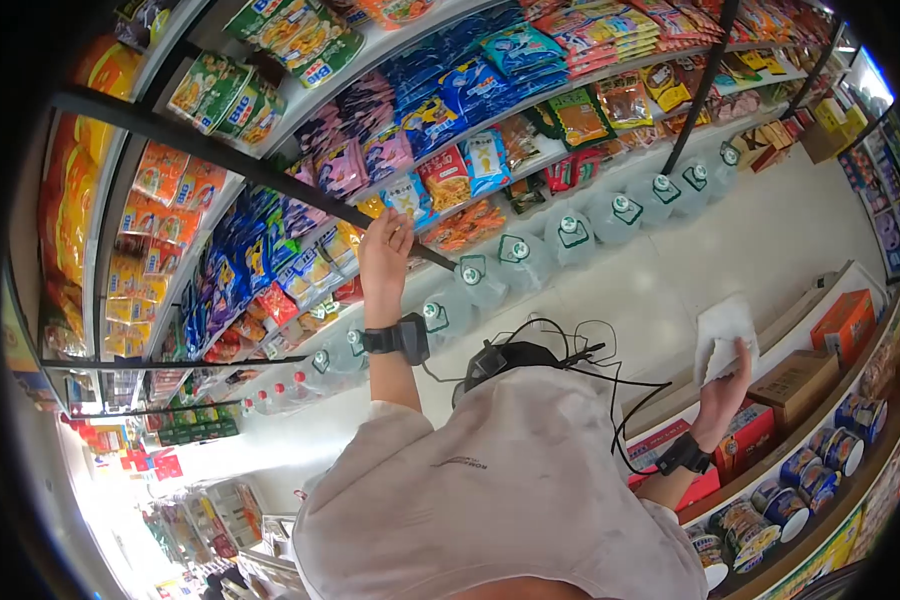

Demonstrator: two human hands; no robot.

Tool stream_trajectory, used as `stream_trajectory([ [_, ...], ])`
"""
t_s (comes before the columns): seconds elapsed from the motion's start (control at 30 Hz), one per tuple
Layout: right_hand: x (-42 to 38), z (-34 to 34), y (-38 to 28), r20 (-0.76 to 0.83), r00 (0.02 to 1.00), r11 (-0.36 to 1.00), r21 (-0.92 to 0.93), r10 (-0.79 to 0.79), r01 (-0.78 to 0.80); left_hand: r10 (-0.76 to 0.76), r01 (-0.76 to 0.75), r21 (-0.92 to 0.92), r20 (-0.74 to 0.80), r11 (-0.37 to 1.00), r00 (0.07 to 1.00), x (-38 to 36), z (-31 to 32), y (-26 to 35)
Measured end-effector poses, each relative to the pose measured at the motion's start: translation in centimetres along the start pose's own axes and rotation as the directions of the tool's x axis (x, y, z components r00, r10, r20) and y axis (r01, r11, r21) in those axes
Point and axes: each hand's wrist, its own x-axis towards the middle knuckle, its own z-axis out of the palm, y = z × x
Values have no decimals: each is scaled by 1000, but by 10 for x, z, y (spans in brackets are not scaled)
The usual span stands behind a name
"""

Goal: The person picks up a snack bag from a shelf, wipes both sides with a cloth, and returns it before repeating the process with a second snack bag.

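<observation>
My left hand [385, 243] is raised at the snack shelf, its fingers a little bent and apart, beside a black shelf post [310, 195]. It touches or nearly touches a light blue snack bag [408, 197]; nothing else shows in it. An orange-red bag [444, 178] and another blue-and-white bag [486, 162] hang or stand just right of it. My right hand [727, 385] is out to the right, closed on a crumpled white cloth or tissue [727, 335], above the low shelf with cardboard boxes.
Large clear water bottles [573, 238] stand in a row on the floor [770, 235] below the snack shelves. Cup noodles [745, 530] and boxes [795, 388] fill the right shelf. Black cables [620, 385] hang in front of my shirt.
</observation>
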Motion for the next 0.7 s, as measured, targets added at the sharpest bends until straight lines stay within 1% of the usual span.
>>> stream_trajectory([
  [0.1, -5, 8, -7, -7, 1000, 1000, -15, 7, -7, 26, -27, -30, -37, 999, 999, 4, -8, 7],
  [0.17, -5, 13, -8, -5, 1000, 999, -28, -15, 15, 41, -42, -45, -31, 998, 999, 13, -7, 13],
  [0.27, 1, 10, -8, 3, 999, 998, -35, -48, 48, 90, -90, -14, -1, 996, 996, 43, -10, 22],
  [0.37, 2, 12, -4, 8, 998, 998, 6, -66, 66, 158, -157, -76, 16, 985, 987, 99, -17, 34],
  [0.47, -4, 25, 4, 3, 996, 995, 41, -94, 93, 248, -249, -7, -43, 969, 968, 153, -15, 56],
  [0.5, -11, 33, 7, -10, 995, 993, 56, -101, 101, 266, -263, 43, -100, 964, 959, 172, -13, 62],
  [0.6, -30, 62, 20, -49, 989, 984, 110, -136, 141, 298, -292, 65, -110, 954, 948, 228, -22, 73],
  [0.63, -34, 68, 24, -67, 987, 980, 127, -148, 155, 272, -267, 71, -74, 961, 959, 244, -28, 78],
  [0.7, -35, 69, 34, -61, 985, 977, 133, -159, 166, 258, -255, 42, -98, 966, 961, 276, -43, 77],
])
